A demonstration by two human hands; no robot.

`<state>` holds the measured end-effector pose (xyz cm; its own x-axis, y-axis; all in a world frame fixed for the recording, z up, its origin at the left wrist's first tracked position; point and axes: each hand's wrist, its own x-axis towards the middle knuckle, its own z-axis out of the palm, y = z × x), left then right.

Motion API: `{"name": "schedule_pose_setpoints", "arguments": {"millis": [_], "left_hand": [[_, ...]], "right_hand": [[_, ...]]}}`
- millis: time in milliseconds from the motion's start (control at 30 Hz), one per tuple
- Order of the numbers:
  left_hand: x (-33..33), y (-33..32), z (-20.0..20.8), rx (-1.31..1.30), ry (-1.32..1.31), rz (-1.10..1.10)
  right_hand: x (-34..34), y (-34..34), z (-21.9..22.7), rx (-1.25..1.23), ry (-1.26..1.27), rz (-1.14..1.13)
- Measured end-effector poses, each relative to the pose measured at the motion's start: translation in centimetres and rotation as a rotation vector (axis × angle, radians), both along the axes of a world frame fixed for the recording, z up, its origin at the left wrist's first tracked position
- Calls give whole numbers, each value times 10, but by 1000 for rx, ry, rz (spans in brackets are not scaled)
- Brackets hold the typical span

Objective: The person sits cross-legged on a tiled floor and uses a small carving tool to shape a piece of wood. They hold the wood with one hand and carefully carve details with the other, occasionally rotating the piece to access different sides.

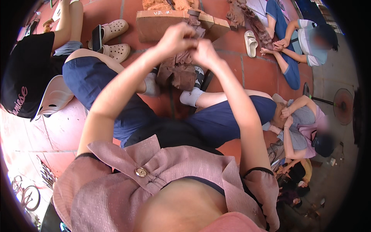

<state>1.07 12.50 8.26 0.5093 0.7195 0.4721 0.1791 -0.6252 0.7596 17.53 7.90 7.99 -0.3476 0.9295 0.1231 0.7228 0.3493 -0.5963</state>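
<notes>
A dark brown carved wooden piece [177, 75] stands on the floor tiles between my feet, its narrower upper part rising beyond my hands. My left hand [179, 38] is over that upper part, fingers bent and closed, slightly blurred. Close beside it my right hand [204, 52] is curled, its fingertips turned toward the left ones. Whatever lies between the fingers is too small or hidden to make out. Both of my arms reach forward above my knees. My socked feet flank the base of the carving.
A wooden block [148, 27] lies just beyond the carving, with orange-brown wood behind it. Left are cream clogs [116, 29], a phone [96, 38] and a person in a black cap [27, 73]. Right are a white sandal [251, 43], several seated people and a fan [342, 106].
</notes>
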Motion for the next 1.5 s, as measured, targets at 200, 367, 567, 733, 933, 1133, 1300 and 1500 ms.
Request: {"name": "schedule_pose_setpoints", "arguments": {"millis": [200, 367, 567, 733, 933, 1133, 1300, 1500], "left_hand": [[21, 68, 26, 98, 191, -51], [9, 66, 2, 167, 330, -179], [16, 89, -5, 40, 288, -31], [10, 77, -5, 13, 329, -200], [18, 88, -6, 94, 222, -63], [7, 73, -30, -45, 181, -169], [11, 71, -3, 75, 230, -163], [7, 66, -22, -62, 246, -122]], "right_hand": [[17, 61, 4, 266, -199, -249], [9, 40, -24, 322, -240, -194], [13, 69, -20, 177, -287, -261], [5, 35, -25, 263, -341, -209], [14, 61, -16, 154, -217, -277], [6, 40, -20, 267, -370, -191], [13, 47, -26, 245, -276, -213], [5, 39, -23, 247, -437, -184]]}}
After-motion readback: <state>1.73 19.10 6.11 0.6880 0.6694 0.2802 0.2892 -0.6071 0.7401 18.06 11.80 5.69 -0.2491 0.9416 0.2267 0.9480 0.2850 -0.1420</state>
